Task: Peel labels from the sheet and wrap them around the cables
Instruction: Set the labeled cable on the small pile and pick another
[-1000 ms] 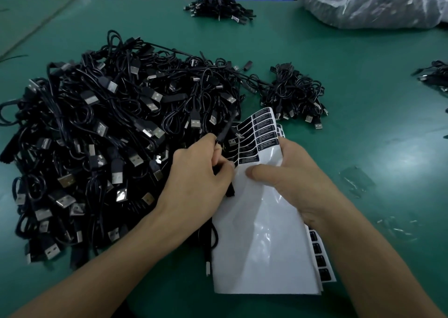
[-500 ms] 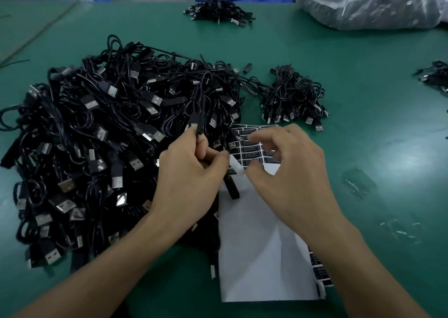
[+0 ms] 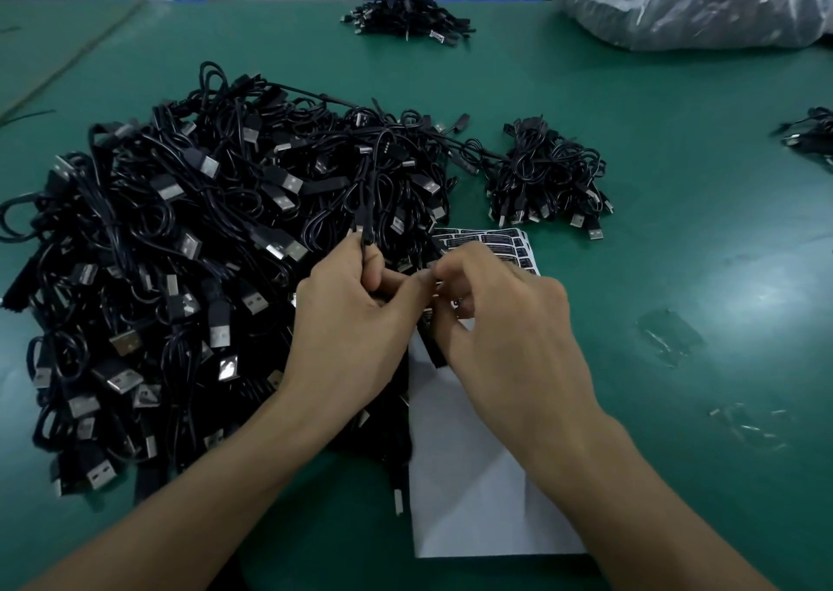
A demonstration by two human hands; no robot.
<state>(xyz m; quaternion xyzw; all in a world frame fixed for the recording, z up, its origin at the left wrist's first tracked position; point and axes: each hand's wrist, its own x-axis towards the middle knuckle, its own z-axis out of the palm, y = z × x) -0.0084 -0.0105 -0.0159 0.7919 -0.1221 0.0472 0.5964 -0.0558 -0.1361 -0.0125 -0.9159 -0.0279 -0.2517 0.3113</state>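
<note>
My left hand (image 3: pixel 356 320) grips a thin black cable (image 3: pixel 367 203) that rises from its fist toward the big pile of black USB cables (image 3: pixel 180 252). Thumb to thumb with it, my right hand (image 3: pixel 505 333) pinches something small at that cable; the label itself is hidden by my fingers. The label sheet (image 3: pixel 469 478) lies flat under my right hand, white backing toward me, with rows of black labels (image 3: pixel 496 239) showing at its far end.
A smaller bundle of cables (image 3: pixel 545 180) lies right of the pile. Another heap (image 3: pixel 405 20) sits at the far edge, a clear bag of cables (image 3: pixel 685 0) at the far right, more cables (image 3: pixel 811 135) at the right edge. Plastic scraps (image 3: pixel 671 333) dot the green table (image 3: pixel 676 185).
My right hand let the sheet drop flat and came over to the cable in my left hand. The left hand raised the cable slightly.
</note>
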